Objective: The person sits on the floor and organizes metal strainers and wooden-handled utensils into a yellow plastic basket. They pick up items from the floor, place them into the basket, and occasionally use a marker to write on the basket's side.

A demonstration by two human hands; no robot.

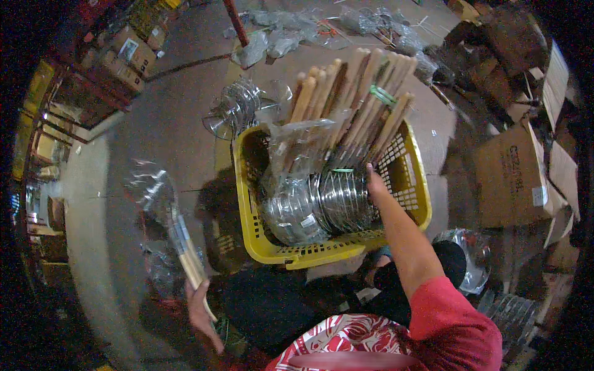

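Note:
A yellow plastic basket [337, 252] stands in front of me. Inside it lie stacked round metal strainers [343, 201], their long wooden handles [371, 99] leaning up over the far rim, partly tied with green bands. Clear plastic wrap [297, 213] covers the stack on the left. At the basket's right side my right hand [373, 182] grips the edge of the strainer stack; some of its fingers are hidden. Low on the left, my left hand [201, 309] is closed round light wooden handles [192, 263]. Their far end runs into clear plastic [151, 185], where its shape is blurred.
Shiny wire strainers [235, 108] lie beyond the basket's far left corner. Plastic-wrapped goods [346, 28] line the far floor near a red post [236, 21]. An open cardboard box [513, 176] stands at right, and wrapped metal ware [473, 260] sits by my knee. Shelves with boxes [120, 71] line the left.

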